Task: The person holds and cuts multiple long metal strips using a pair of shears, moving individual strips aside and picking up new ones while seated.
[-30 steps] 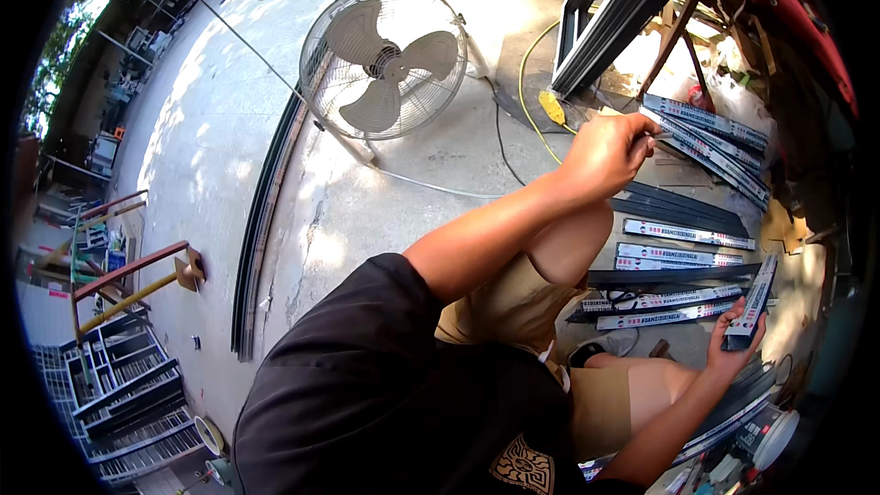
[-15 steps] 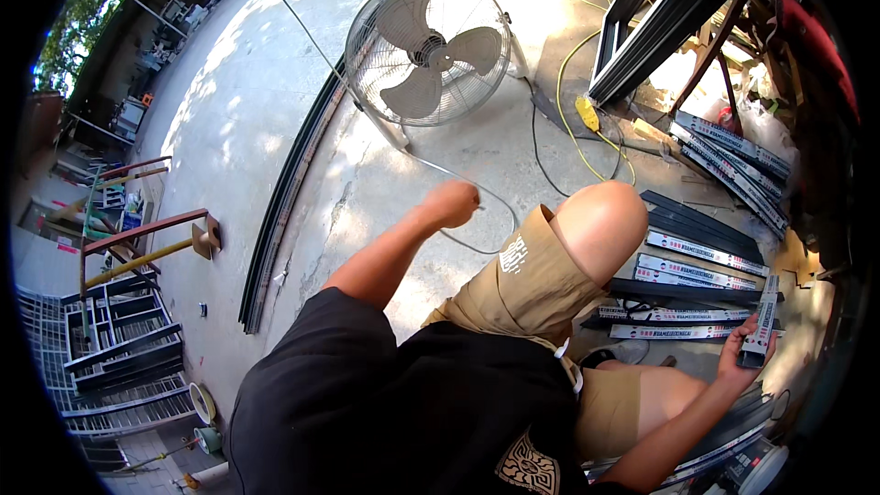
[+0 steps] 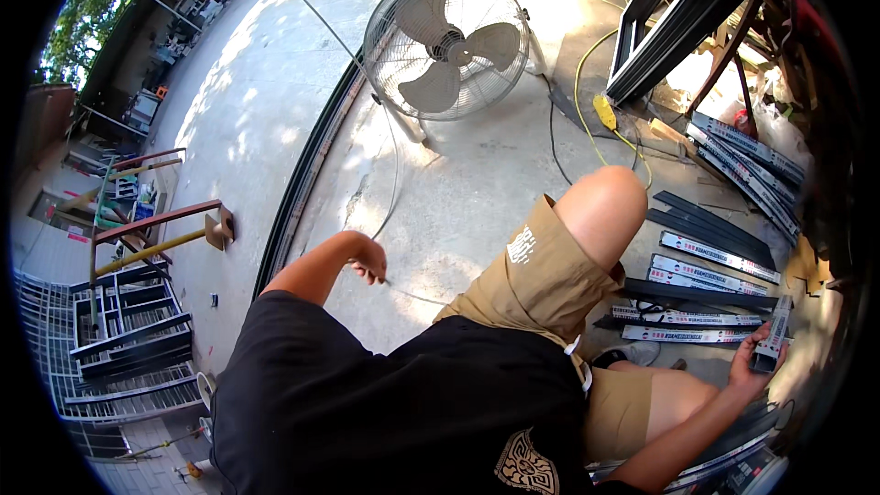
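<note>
My left hand (image 3: 369,259) is closed, out to the left over the concrete floor. A thin grey cord (image 3: 417,294) comes out from its fingers toward my shorts. More of the cord runs from the fan's foot down to my wrist. At the far right my right hand (image 3: 753,354) grips a short dark metal profile (image 3: 775,337) with a printed white film on one face. It is held upright at a tilt, its open hollow end toward me. Beneath and beside it lie several dark profiles with white printed strips (image 3: 710,277).
A large floor fan (image 3: 447,46) stands ahead. Long dark strips (image 3: 307,170) lie left of it. A yellow cable with a yellow connector (image 3: 605,113) crosses the floor near dark frames (image 3: 683,23). More profiles (image 3: 747,170) are piled at right; metal racks (image 3: 133,330) stand at left.
My left hand has swung left and down toward me, and the cord's loop has shifted with it. My right hand still holds the metal profile; the view has turned slightly.
</note>
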Available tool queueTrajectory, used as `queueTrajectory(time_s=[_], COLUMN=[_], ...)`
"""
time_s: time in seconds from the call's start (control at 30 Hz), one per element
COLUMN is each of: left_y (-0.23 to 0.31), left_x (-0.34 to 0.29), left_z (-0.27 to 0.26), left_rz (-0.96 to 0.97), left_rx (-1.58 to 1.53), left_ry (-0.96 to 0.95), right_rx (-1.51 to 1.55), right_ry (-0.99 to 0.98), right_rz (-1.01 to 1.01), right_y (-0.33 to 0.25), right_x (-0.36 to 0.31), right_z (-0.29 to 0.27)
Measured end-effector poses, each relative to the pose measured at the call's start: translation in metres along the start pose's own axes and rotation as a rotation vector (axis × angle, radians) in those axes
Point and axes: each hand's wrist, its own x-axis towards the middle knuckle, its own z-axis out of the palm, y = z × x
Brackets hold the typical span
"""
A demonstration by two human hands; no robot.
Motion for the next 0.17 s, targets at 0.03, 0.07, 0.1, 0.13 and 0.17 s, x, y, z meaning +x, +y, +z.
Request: queueTrajectory(time_s=[0.03,0.07,0.1,0.13,0.17], left_y=[0.066,0.113,0.142,0.175,0.203], left_x=[-0.033,-0.067,-0.076,-0.093,-0.108], left_z=[-0.025,-0.039,-0.059,-0.076,-0.094], left_rz=[0.171,0.303,0.428,0.536,0.565], left_rx=[0.062,-0.036,-0.176,-0.252,-0.279], left_ry=[0.200,0.444,0.641,0.846,1.035], right_rx=[-0.010,0.036,0.028,0.029,-0.008], right_ry=[0.018,0.078,0.117,0.158,0.161], right_rz=[0.000,0.001,-0.024,-0.015,-0.019], right_y=[-0.012,-0.013,-0.010,-0.006,-0.001], right_x=[-0.009,-0.017,-0.020,-0.022,-0.022], right_z=[-0.004,0.003,0.010,0.017,0.022])
